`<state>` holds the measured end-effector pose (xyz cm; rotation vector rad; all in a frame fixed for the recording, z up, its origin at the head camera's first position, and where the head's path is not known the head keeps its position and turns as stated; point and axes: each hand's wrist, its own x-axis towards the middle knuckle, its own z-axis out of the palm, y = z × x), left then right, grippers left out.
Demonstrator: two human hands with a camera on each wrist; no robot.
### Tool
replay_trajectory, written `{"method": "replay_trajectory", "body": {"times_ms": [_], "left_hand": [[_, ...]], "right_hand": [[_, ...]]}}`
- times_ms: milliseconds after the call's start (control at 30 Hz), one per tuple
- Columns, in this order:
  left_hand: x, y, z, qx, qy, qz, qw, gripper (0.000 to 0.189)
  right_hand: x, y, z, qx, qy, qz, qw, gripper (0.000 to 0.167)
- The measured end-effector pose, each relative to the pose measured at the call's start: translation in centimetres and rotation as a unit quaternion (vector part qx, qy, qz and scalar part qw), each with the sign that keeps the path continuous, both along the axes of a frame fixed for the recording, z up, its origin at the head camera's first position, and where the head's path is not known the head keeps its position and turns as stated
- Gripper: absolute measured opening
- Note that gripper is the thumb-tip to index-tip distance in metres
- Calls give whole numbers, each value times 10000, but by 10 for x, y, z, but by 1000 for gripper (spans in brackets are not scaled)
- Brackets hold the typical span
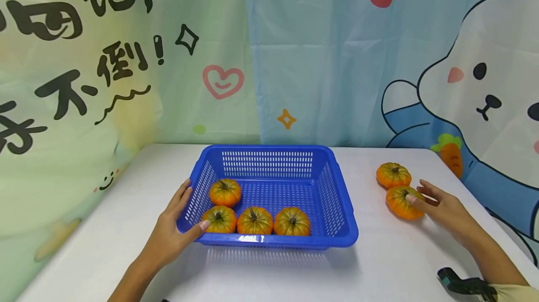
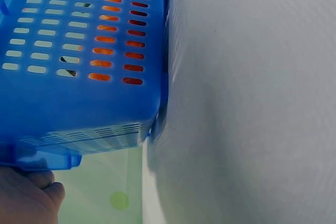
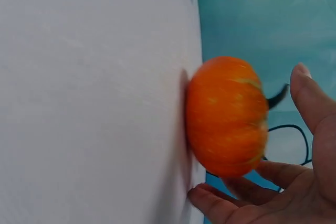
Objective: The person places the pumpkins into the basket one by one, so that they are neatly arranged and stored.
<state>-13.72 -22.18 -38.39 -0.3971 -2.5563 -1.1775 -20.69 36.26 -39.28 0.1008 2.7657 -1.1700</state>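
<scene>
A blue plastic basket [image 1: 337, 199] with slotted walls stands on the white table. Several small orange pumpkins lie inside, among them one pumpkin [image 1: 225, 192] at the left and another [image 1: 292, 221] near the front middle. My left hand [image 1: 170, 229] grips the basket's left rim, its thumb over the front-left corner. On the right, two more pumpkins sit on the table: a rear one [image 1: 393, 175] and a nearer one [image 1: 403, 204]. My right hand [image 1: 448, 211] is beside the nearer pumpkin; in the right wrist view its thumb stands apart from the dark stem and its fingers spread along one side.
White tabletop [image 1: 366, 264] lies between the basket and the right-hand pumpkins. A black device [image 1: 465, 284] is strapped at the right wrist, by a pale sleeve. Behind the table hangs a printed curtain [image 1: 303, 59].
</scene>
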Motion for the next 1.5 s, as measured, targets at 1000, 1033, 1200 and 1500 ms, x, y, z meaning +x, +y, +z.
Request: {"method": "replay_trajectory", "body": {"times_ms": [1000,1033,1200,1500], "left_hand": [[0,0,-1,-98,99,58,9999,82],[0,-1,-1,-97,102,60,9999,82],[0,0,0,-87,84,56,9999,82],[0,1,2,-120,-17,73,9999,82]], "right_hand": [[-6,-21,4,269,-204,3,9994,91],[-5,-23,4,251,-190,32,9995,90],[-6,-37,6,138,-129,72,9998,89],[-15,-59,17,-20,221,189,9996,88]]}}
